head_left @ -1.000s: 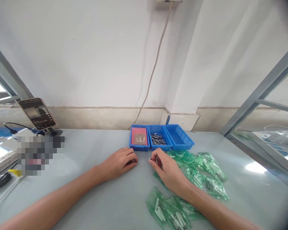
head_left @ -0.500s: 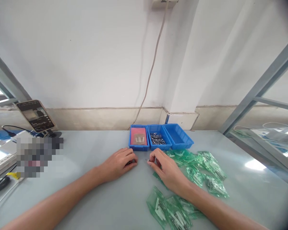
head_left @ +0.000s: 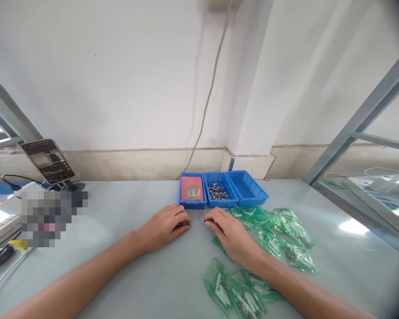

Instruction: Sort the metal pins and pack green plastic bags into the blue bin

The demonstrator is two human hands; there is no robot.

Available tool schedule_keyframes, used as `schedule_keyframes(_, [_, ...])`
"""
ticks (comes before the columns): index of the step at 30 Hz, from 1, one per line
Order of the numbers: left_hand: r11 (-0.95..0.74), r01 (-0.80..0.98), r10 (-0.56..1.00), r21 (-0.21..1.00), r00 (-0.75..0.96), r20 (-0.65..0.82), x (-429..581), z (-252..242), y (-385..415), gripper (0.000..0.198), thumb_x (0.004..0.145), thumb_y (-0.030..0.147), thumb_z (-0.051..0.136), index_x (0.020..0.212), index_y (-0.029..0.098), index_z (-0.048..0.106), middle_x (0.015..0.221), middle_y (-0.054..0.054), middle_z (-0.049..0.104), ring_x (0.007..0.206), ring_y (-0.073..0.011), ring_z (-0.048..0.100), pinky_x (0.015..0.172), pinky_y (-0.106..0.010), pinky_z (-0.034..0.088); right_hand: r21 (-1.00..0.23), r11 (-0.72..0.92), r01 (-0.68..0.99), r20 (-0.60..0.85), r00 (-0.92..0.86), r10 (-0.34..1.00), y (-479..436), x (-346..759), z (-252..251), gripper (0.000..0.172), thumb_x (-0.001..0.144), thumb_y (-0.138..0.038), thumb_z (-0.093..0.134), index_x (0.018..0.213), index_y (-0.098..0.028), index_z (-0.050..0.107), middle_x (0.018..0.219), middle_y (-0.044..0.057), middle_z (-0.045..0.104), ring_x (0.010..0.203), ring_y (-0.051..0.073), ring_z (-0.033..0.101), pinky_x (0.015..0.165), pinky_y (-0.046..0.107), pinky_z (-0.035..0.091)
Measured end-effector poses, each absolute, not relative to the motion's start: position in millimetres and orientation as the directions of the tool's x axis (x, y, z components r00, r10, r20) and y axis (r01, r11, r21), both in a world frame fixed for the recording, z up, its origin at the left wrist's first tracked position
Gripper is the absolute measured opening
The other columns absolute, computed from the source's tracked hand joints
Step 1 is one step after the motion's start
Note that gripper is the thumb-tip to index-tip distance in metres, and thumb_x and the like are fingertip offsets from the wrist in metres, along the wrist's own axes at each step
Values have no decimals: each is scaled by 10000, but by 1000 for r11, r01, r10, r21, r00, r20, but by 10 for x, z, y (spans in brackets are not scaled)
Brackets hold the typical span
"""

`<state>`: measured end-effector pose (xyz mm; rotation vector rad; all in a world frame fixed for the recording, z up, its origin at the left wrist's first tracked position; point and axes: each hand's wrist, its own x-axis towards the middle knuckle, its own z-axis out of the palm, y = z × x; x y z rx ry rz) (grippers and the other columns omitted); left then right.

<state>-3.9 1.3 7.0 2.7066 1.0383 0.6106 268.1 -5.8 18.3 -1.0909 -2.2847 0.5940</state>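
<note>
My left hand [head_left: 164,225] rests on the grey table [head_left: 119,266] with its fingers curled over small dark metal parts that I can barely see. A short way to its right, my right hand [head_left: 229,235] pinches a small metal pin [head_left: 202,219] between thumb and fingertips, close above the table. Just behind both hands stand three blue trays side by side: the left tray [head_left: 192,192] has a pink liner and a few parts, the middle tray [head_left: 219,192] holds several metal pins, the right tray [head_left: 248,189] looks empty. Green plastic bags [head_left: 275,232] lie around my right wrist.
More green bags [head_left: 234,292] lie near the front edge by my right forearm. A phone on a stand [head_left: 48,161] and cables sit at the far left. A metal frame [head_left: 359,119] rises on the right. A cable [head_left: 209,97] hangs down the wall.
My right hand has lowered slightly and shifted a little left toward my left hand with the pin in it. The left hand has stayed in place.
</note>
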Motion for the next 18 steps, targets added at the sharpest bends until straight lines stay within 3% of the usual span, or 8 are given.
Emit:
schedule_keyframes(7, [-736,606,677,302,670,305,-40,66,14,117,1113,260,516,1100,224,626,1030,-36,650,924,-195,596,843,-324,480,-591,574,567,280,-523,805,-59,2675,203,220,1124,-203,396,1117,-254,610,1064,46,659,979,228,623,877,370,510])
schedule_keyframes(18, [-722,617,692,314,663,286,-38,64,12,91,1105,249,532,1093,228,620,1034,-32,643,924,-197,591,840,-318,473,-610,567,553,286,-514,809,-79,2693,229,133,1038,-147,557,961,-252,526,984,1,618,850,188,583,749,304,454])
